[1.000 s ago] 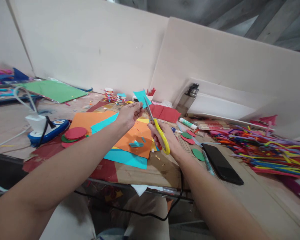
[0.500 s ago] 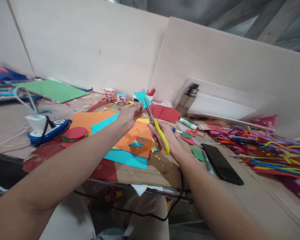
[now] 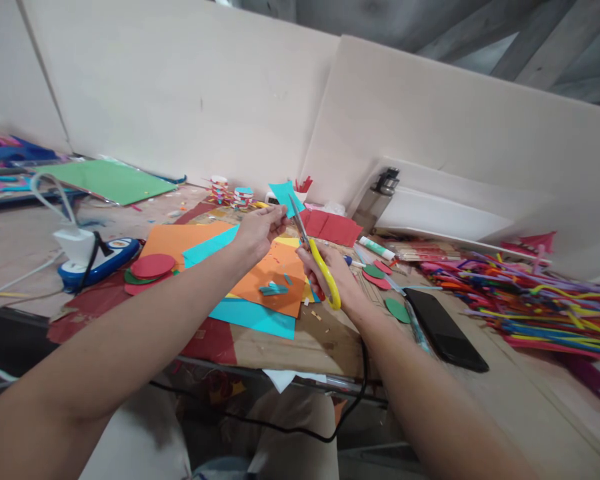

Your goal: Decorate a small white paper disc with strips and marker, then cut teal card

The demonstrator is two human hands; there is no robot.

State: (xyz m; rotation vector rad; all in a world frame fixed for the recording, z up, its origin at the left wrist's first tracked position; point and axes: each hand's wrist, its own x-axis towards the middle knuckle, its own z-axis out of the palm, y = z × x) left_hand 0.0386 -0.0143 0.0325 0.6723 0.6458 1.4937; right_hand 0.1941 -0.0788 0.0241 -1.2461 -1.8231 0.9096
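Note:
My left hand (image 3: 261, 233) pinches the lower edge of a small piece of light-blue paper (image 3: 284, 195), raised above the table. In my right hand (image 3: 330, 272) are scissors with yellow handles (image 3: 326, 270). Their blades point up and away, lying against the right side of the blue piece; whether the blades are parted I cannot make out. Beneath both hands lie orange paper (image 3: 260, 272) and larger light-blue sheets (image 3: 255, 320). Thin blue paper strips (image 3: 273, 289) rest on the orange sheet.
Red and green paper discs (image 3: 153, 267) lie left, beside a blue power strip (image 3: 100, 263). A black phone (image 3: 445, 330), a glue stick (image 3: 377, 248) and many pipe cleaners (image 3: 540, 300) are to the right. Behind stand a bottle (image 3: 376, 200) and folded red paper (image 3: 333, 227).
Almost nothing differs. The whole view has shifted by a few pixels, while both hands, the scissors and the blue paper keep the same pose.

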